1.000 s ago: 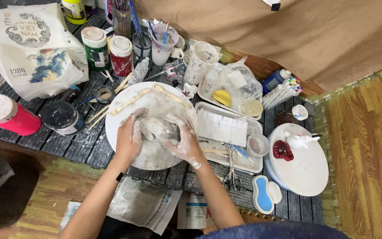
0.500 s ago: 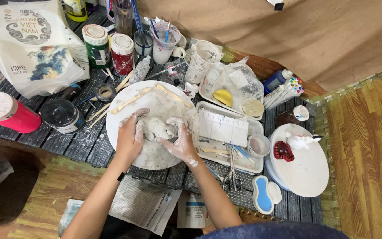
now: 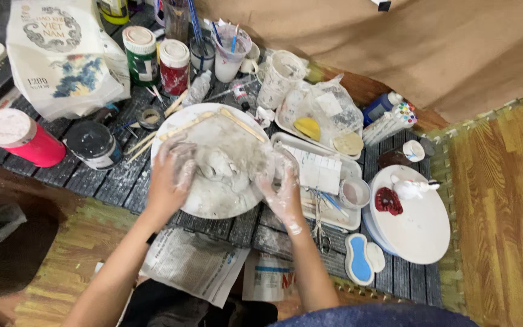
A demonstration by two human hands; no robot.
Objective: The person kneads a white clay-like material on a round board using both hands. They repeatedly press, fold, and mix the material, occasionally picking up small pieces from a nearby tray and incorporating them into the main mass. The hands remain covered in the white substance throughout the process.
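Both hands are coated in pale grey-white clay. Left hand [image 3: 172, 175] curves over the near-left side of a wet clay lump [image 3: 222, 166], fingers bent against it, pressing more than gripping. Right hand [image 3: 284, 184] sits at the lump's right edge, fingers spread and loosely open, fingertips touching the smeared surface (hard to tell whether it holds any clay).

Change from a second ago: the hands were closer together, cupped tight around the lump; now the right hand has slid outward and opened, while the left stays on it. Judged from that, the clay is being kneaded or reshaped in passes, not lifted.

The lump rests near the middle of a round white board [image 3: 213, 203], itself on the dark slatted tabletop [image 3: 92, 181]. Newspaper [image 3: 192, 263] lies just below the tabletop's near edge. Wooden sticks [image 3: 243, 124] cross the board's far rim.

To the right: a white tray [image 3: 328, 209] with paper, then a second round white board [image 3: 422, 233] carrying a dark red blob [image 3: 388, 201] and a small white figure [image 3: 411, 188].

Left: a pink jar [image 3: 16, 136] and a black-lidded tub [image 3: 93, 144]. Further back: a green jar [image 3: 140, 56], a red jar [image 3: 174, 65], cups of brushes [image 3: 231, 51], and a printed white bag [image 3: 62, 57].
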